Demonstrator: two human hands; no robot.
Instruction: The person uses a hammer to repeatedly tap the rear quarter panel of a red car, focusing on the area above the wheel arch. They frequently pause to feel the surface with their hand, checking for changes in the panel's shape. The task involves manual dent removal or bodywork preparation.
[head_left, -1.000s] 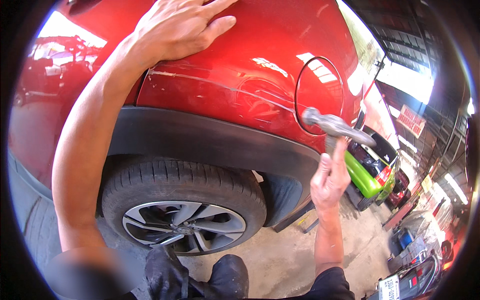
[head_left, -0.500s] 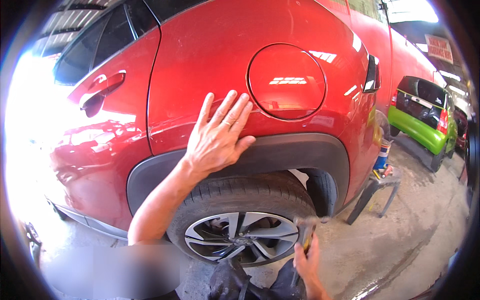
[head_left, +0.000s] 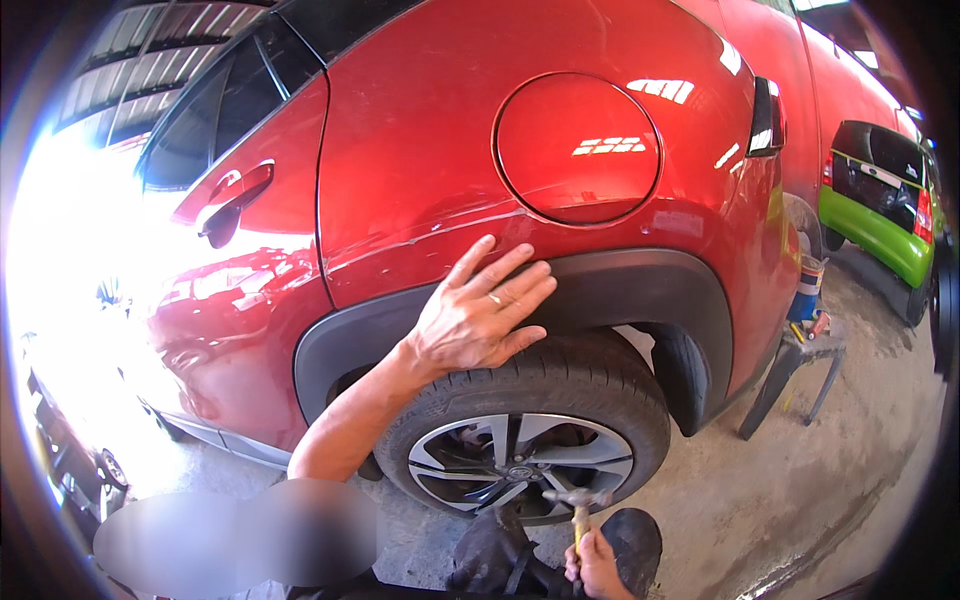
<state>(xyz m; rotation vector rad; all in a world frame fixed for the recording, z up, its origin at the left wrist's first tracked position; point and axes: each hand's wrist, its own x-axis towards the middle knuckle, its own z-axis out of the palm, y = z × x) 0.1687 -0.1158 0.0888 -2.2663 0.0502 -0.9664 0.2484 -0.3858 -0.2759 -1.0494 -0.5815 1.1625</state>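
My left hand [head_left: 485,310] lies with fingers spread over the top edge of the black wheel-arch trim [head_left: 640,275], its fingertips on the red rear panel [head_left: 420,180], just below a scratched crease. Above and right of it is the round fuel flap [head_left: 575,130]. Low in front of the alloy wheel [head_left: 450,445], my right hand [head_left: 597,565] grips a hammer [head_left: 580,515] by its yellow handle, with the metal head raised between my knees [head_left: 630,550].
A dark stool [head_left: 780,370] with tools and a blue can [head_left: 808,290] stands right of the car's rear corner. A green and black car [head_left: 880,210] is parked behind it at right. Concrete floor [head_left: 740,500] surrounds the wheel; other dark objects show at far left.
My left hand has come down from high on the panel to the wheel-arch edge. My right hand has lowered the hammer from beside the fuel flap to below the wheel. The view has shifted too.
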